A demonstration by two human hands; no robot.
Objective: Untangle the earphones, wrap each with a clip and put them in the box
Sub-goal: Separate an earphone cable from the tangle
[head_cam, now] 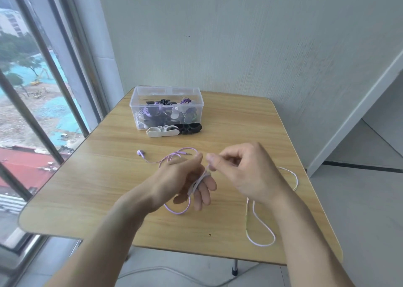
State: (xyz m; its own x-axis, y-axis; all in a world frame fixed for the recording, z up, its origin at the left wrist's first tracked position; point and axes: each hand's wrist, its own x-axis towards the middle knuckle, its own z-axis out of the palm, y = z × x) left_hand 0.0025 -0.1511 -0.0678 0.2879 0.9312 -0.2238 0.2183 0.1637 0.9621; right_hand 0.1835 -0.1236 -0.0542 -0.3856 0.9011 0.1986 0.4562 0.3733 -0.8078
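Pale earphone cord (pixel 259 232) loops loose at the near right table (pixel 87 190) edge. Left hand (pixel 185 177) holds purple earphone cord (pixel 174 156) coiled over its extended fingers; right hand (pixel 235 168) pinches the strand, so winding appears under way. Next likely needs a clip (pixel 161 131) from beside the clear box (pixel 166 94).

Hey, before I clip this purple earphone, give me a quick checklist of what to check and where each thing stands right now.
1. Cable wound on the left hand fingers: ok, a bundle crosses them.
2. Right hand holding the cable end: ok, pinched near the bundle.
3. Whole purple earphone wound up: not ok, an earbud and loops lie on the table.
4. Clip within reach: ok, white clip and black clip lie before the box.
5. White earphone free of the purple one: cannot tell.
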